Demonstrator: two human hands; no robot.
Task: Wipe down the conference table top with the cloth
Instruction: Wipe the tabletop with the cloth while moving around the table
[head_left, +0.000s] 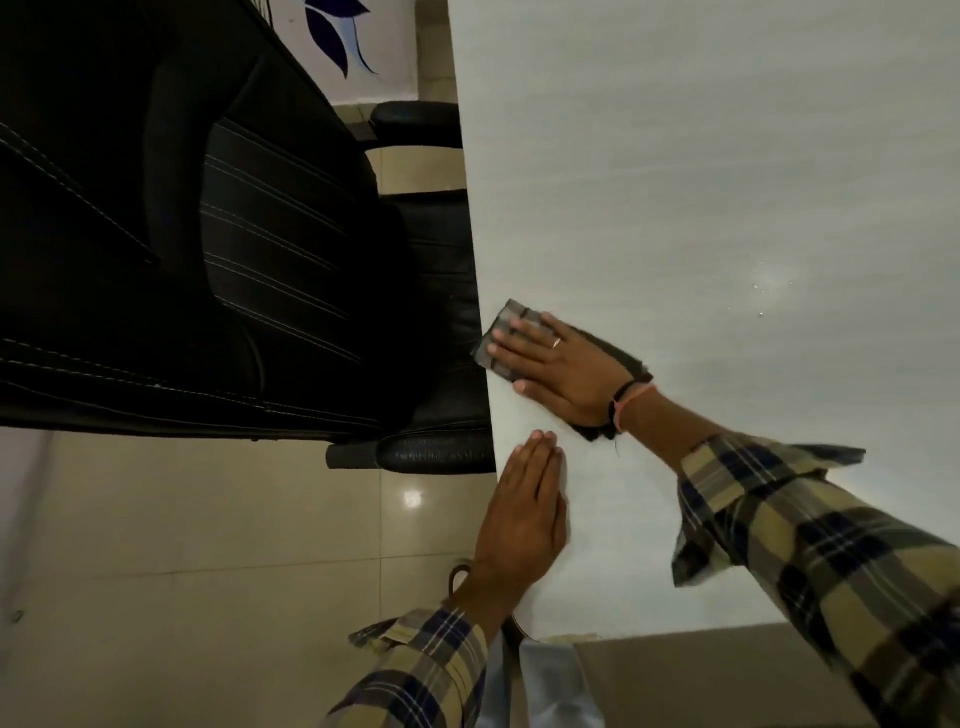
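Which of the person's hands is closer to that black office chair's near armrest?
Left. The left hand rests flat along the table edge, just beside the chair's near armrest. The right hand presses the cloth farther along that edge, beyond the armrest.

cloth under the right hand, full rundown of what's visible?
The cloth is a grey checked fabric with darker, frayed edges, folded flat. It lies on the white table top at the table's left edge, one corner poking just past it toward the black chair. The right hand presses it down with straight fingers, covering its middle; a dark part shows near the wrist. The left hand lies flat on the table edge, apart from it.
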